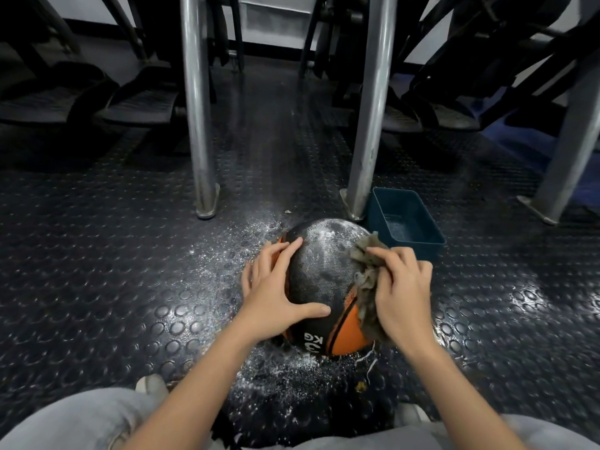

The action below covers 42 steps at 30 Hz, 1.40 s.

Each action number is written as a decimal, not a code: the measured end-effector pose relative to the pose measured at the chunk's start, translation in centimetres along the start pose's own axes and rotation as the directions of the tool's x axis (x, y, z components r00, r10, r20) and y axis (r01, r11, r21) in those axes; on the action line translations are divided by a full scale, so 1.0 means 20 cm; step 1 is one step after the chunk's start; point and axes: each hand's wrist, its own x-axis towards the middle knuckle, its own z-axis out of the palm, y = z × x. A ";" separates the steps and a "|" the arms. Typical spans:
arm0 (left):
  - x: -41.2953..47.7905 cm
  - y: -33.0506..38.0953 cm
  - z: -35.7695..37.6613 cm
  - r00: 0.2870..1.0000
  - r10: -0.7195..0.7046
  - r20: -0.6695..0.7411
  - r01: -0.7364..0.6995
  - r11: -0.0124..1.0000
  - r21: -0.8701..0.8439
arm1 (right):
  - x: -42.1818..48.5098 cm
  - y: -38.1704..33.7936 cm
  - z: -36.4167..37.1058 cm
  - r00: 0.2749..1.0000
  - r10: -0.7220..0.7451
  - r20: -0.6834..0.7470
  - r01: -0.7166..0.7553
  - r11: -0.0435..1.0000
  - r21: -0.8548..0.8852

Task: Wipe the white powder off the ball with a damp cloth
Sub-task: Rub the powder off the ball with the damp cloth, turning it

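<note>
Left hand (276, 287) spread flat, fingers straight, against the powder-dusted medicine ball (324, 274); right hand (402, 287) grips a grey damp cloth (367, 277) pressed to its right side.

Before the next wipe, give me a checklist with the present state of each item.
1. Left hand steadies the black-and-orange weighted ball: ok.
2. Right hand holds the frayed grey cloth against the ball: ok.
3. Ball's top free of white powder: not ok.
4. Cloth damp: cannot tell.
5. The dark teal plastic tub stands close beside the ball: ok.
</note>
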 end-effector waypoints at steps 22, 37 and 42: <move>-0.01 -0.03 0.02 0.999 -0.041 0.000 0.041 0.998 -0.043 | -0.05 -0.02 0.03 0.967 -0.251 0.027 0.253 0.966 -0.052; 0.01 -0.03 0.00 0.998 -0.065 -0.010 0.064 0.997 -0.054 | 0.01 0.04 0.03 0.995 -0.092 0.027 0.092 0.996 0.005; 0.00 -0.03 0.03 0.999 -0.044 -0.030 0.043 0.998 -0.047 | 0.06 0.12 0.04 0.973 0.229 0.002 -0.228 0.965 0.133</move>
